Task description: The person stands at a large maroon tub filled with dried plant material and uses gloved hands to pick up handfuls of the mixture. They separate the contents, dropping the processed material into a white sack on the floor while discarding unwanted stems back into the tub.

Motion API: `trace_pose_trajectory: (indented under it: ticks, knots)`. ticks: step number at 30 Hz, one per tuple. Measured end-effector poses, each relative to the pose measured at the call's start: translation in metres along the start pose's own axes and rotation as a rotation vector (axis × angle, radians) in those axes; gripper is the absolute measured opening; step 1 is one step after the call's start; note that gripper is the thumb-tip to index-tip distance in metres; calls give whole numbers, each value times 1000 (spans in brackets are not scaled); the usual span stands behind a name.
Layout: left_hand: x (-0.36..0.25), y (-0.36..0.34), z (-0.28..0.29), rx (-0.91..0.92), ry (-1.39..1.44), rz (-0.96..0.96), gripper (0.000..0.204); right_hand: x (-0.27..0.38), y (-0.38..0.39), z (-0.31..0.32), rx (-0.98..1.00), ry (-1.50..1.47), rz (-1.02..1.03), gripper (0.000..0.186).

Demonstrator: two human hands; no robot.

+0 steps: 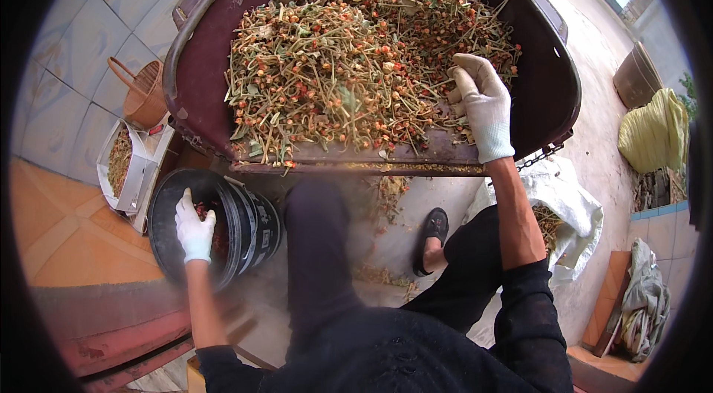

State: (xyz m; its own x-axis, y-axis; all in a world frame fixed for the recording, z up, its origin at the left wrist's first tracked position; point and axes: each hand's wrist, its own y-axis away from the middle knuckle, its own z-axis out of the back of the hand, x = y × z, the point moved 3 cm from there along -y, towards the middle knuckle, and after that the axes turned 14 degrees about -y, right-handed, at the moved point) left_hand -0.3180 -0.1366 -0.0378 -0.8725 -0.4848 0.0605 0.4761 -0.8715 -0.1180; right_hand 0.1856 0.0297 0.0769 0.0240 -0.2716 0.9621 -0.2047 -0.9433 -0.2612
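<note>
A maroon metal cart bed [200, 74] holds a heap of dried stems with small orange-red pods [312, 74]. My right hand [483, 107], in a white glove, is at the heap's right front with fingers curled; whatever they hold is hidden. At lower left stands a black bucket [252, 222] with some red material inside. My left hand [194, 226], also gloved, is over the bucket's mouth, fingers apart, apparently holding nothing.
A wicker basket [142, 103] and a white box of plant material [137, 185] are at left. A white sack [572, 207] lies beside my right leg. A beige bucket [635, 74], a yellow sack [650, 133] and grey cloth [642, 304] sit along the right side.
</note>
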Motion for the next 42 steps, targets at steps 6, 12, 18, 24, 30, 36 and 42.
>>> trace_pose_trajectory:
  ticks: [6,12,18,24,30,36,42]
  knots:
    - [-86,23,74,-441,251,-285,43,14,5,19,-103,-51,66,21]
    - [-291,69,122,-498,681,-1022,29,19,1,37,-194,-144,108,20]
    - [-410,48,77,-686,341,-1400,27,7,0,56,-226,-152,18,21]
    - [-386,-49,104,-858,-21,-1184,24,8,3,70,-216,-183,-10,23]
    - [-399,-48,141,-878,153,-966,24,11,-5,72,-262,-268,64,27]
    - [-470,68,103,-618,513,-1497,28,9,-6,63,-272,-305,81,25]
    - [-491,50,87,-772,285,-1435,12,-2,-13,70,-260,-231,76,27]
